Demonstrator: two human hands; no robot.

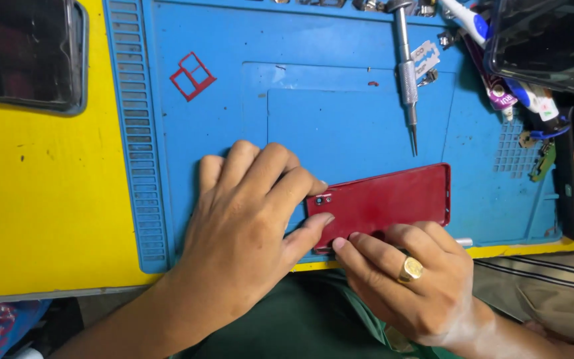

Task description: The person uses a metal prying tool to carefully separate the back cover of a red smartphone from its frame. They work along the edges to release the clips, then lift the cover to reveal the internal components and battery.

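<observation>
We see a red phone (pixel 383 199) lying back-up on the blue mat (pixel 340 119), low in the frame and a little right of centre, its long side running left to right and tilted slightly up toward the right. Our left hand (pixel 247 226) comes in from the lower left, fingers curled over the phone's left end, thumb pressed against its near corner beside the small camera lens, so it grips that end. Our right hand (pixel 410 279), with a gold ring (pixel 411 268), enters from the lower right; its fingertips rest bent along the phone's near edge, pinching at it. Above the phone, in the upper middle, a screwdriver (pixel 406 73) lies on the mat, tip pointing down toward the phone but apart from it. A small red frame part (pixel 192 76) sits on the mat at upper left. A dark phone (pixel 24 53) lies on the yellow table (pixel 41 199) in the upper-left corner.
</observation>
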